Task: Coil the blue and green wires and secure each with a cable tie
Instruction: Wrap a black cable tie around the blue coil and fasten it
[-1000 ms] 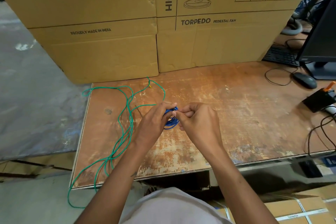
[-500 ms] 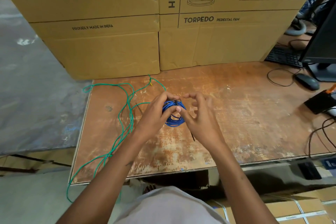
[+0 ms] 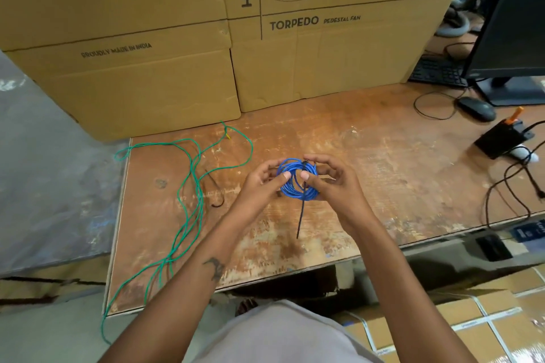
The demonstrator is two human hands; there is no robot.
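Since half a second ago: hands spread a little apart, blue coil (image 3: 298, 179) turned to face the camera and now fully in view, with the black cable tie (image 3: 301, 209) looped over its top and its tail hanging down toward 6 o'clock.

At far left, sprawled from 9 to 7 o'clock of the wooden table (image 3: 383, 162): green wire (image 3: 188, 203), loose, uncoiled, trailing off the front edge; not yet touched. Just right of it, a second black tie (image 3: 216, 200) lying flat.

Left hand (image 3: 259, 183): raised off the table, fingers curled around the coil's 9 o'clock side, thumb pressed on the front of the turns.

Right hand (image 3: 333, 183): mirrored at 3 o'clock, thumb near the tie's strap, fingers hooked behind the coil. Both wrists angled inward, forearms converging from 6 o'clock.

Judged best for this step: keep the turns pinched flat with the left, take the dangling tail with the right and pull straight down until snug, without letting turns slip out; tightness so far impossible to tell.
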